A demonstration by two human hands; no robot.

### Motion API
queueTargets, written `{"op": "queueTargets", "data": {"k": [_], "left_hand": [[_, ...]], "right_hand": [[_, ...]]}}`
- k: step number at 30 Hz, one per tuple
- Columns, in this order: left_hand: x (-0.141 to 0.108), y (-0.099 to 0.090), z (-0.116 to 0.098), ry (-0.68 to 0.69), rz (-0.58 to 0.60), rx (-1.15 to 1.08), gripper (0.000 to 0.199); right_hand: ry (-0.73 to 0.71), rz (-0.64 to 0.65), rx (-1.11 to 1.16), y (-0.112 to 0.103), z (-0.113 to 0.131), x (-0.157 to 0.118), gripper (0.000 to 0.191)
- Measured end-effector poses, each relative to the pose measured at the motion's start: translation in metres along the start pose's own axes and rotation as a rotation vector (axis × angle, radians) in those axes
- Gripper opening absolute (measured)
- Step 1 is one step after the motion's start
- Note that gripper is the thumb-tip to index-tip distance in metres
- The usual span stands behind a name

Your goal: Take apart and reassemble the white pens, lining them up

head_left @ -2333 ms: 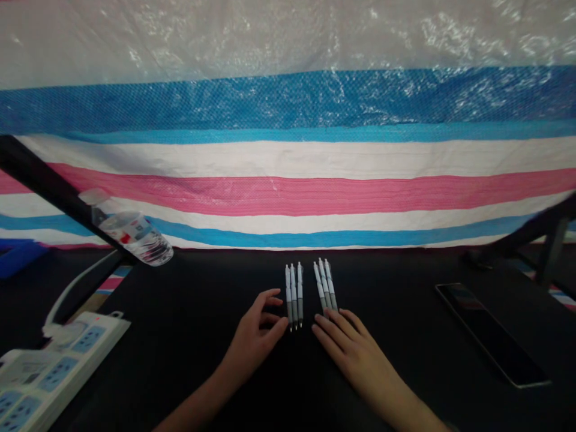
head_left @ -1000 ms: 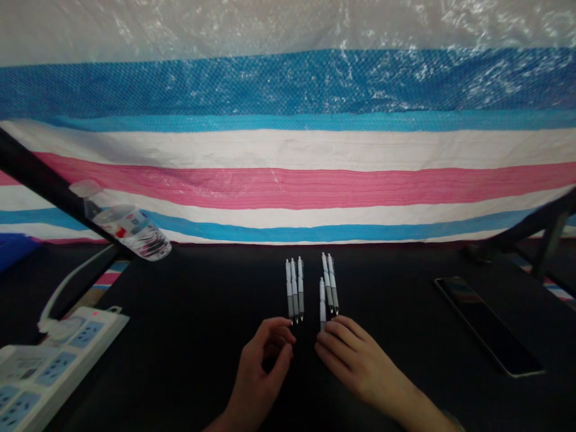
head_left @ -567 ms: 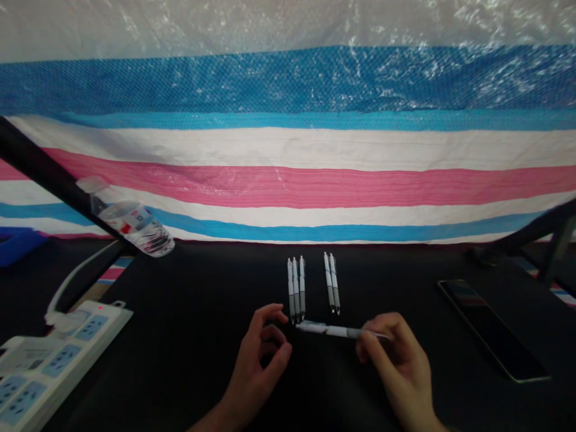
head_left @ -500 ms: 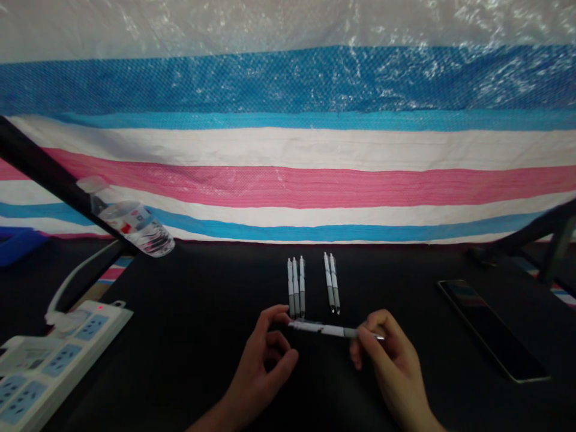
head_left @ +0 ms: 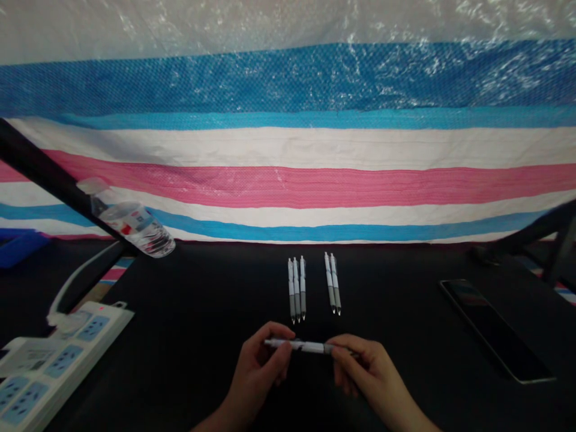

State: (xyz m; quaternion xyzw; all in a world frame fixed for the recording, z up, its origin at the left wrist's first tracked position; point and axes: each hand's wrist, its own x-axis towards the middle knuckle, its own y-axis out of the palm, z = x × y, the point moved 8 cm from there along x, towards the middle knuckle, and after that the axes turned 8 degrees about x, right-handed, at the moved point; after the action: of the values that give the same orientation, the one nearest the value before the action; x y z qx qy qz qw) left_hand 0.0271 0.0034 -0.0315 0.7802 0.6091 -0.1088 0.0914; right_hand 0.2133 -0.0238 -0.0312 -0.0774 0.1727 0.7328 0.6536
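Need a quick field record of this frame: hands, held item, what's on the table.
left hand: pinches the white end of the held pen
right hand: pinches its grey end
held pen: crosswise, lifted between both hands
group of three pens: side by side on the black table
pair of pens: right of the three
phone: flat, far right
power strip: left edge
water bottle: upper left, tilted
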Motion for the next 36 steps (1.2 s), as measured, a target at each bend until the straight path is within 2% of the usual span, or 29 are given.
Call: {"op": "queueTargets", "data": {"k": [4,6,10,11,14,16,18,20,21,22,23,24,26,28,30,33,36], "left_hand": [[0.000,0.003,0.009,-0.044,0.017,-0.030,0.045],[-0.001,0.004,0.008,-0.042,0.011,-0.039,0.045],[-0.003,0.004,0.003,-0.047,-0.004,-0.064,0.045],[-0.003,0.004,0.003,-0.052,-0.003,-0.070,0.045],[-0.004,0.006,0.006,-0.075,0.009,-0.092,0.045],[-0.003,0.005,0.008,-0.080,0.014,-0.103,0.043],[-0.002,0.002,0.010,-0.063,0.003,-0.107,0.041],[-0.001,-0.002,0.009,-0.036,-0.021,-0.107,0.038],[-0.001,-0.003,0.008,-0.023,-0.033,-0.108,0.038],[-0.001,-0.005,0.007,-0.013,-0.042,-0.112,0.037],[-0.001,-0.006,0.006,-0.008,-0.050,-0.117,0.037],[-0.001,-0.007,0.005,-0.006,-0.057,-0.122,0.037],[-0.001,-0.007,0.004,-0.008,-0.069,-0.134,0.037],[0.000,-0.007,0.004,-0.013,-0.074,-0.147,0.038],[0.000,-0.007,0.003,-0.017,-0.075,-0.160,0.039],[0.001,-0.007,0.002,-0.025,-0.070,-0.173,0.037],[0.001,-0.008,0.000,-0.034,-0.079,-0.180,0.037]], "right_hand": [[-0.036,-0.086,-0.033,-0.005,0.003,-0.003,0.063],[-0.098,-0.120,-0.059,-0.007,0.007,-0.005,0.056],[-0.473,-0.130,-0.246,-0.004,0.039,-0.017,0.021],[-0.583,-0.126,-0.293,-0.002,0.048,-0.022,0.018],[-0.843,-0.099,-0.393,0.004,0.067,-0.035,0.032],[-0.912,-0.081,-0.422,0.007,0.070,-0.039,0.035],[-0.834,-0.105,-0.405,0.003,0.064,-0.035,0.030],[-0.626,-0.092,-0.332,-0.001,0.049,-0.024,0.022],[-0.495,-0.068,-0.280,-0.002,0.040,-0.018,0.024],[-0.368,0.012,-0.208,0.002,0.029,-0.014,0.029],[-0.258,0.060,-0.131,0.004,0.021,-0.011,0.042],[-0.183,0.055,-0.083,0.004,0.016,-0.009,0.052],[-0.140,0.001,-0.031,0.002,0.015,-0.007,0.054],[-0.155,-0.044,-0.003,0.000,0.018,-0.006,0.046],[-0.152,-0.026,0.011,0.002,0.017,-0.006,0.046],[-0.086,0.023,0.003,0.004,0.009,-0.004,0.058],[-0.070,-0.013,-0.003,0.001,0.007,-0.004,0.057]]}}
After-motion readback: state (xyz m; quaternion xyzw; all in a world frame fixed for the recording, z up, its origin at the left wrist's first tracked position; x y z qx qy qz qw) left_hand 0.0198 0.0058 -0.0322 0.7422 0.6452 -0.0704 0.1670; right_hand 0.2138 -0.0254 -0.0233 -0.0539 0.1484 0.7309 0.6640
